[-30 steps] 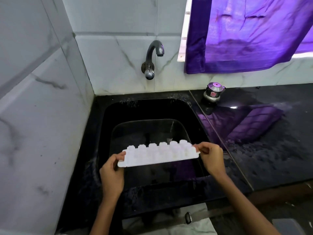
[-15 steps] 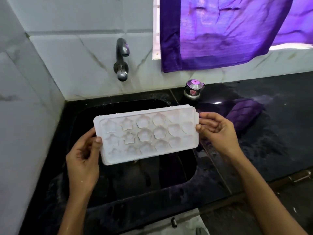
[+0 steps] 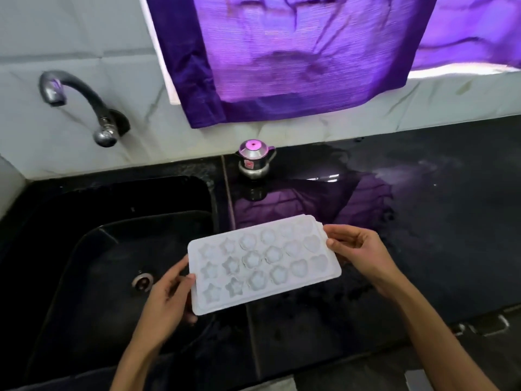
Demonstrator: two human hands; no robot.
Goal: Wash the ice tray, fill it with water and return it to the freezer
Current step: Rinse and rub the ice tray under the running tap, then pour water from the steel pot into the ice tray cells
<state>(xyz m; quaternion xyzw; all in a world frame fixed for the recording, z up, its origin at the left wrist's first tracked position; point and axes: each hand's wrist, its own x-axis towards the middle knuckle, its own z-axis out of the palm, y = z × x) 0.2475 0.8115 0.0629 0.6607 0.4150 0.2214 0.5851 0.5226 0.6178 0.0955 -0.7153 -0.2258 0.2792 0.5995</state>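
Observation:
The white ice tray (image 3: 263, 263) has star, flower and heart shaped cells facing up. It hangs level over the black counter just right of the sink's edge. My left hand (image 3: 169, 294) grips its left short end, thumb on the rim. My right hand (image 3: 358, 249) pinches its right short end with curled fingers. The black sink (image 3: 84, 263) lies to the left, its drain (image 3: 143, 280) showing. The dark tap (image 3: 81, 105) juts from the wall above the sink; no water runs.
A small steel pot (image 3: 253, 162) with a pink-lit lid stands on the black counter (image 3: 423, 221) against the wall. A purple curtain (image 3: 282, 57) hangs above it. White marble tiles (image 3: 56, 29) cover the wall. The counter looks wet.
The tray was flipped from cells-down to cells-up, then carried to the right, from over the sink to over the counter. Both hands kept their hold on its ends.

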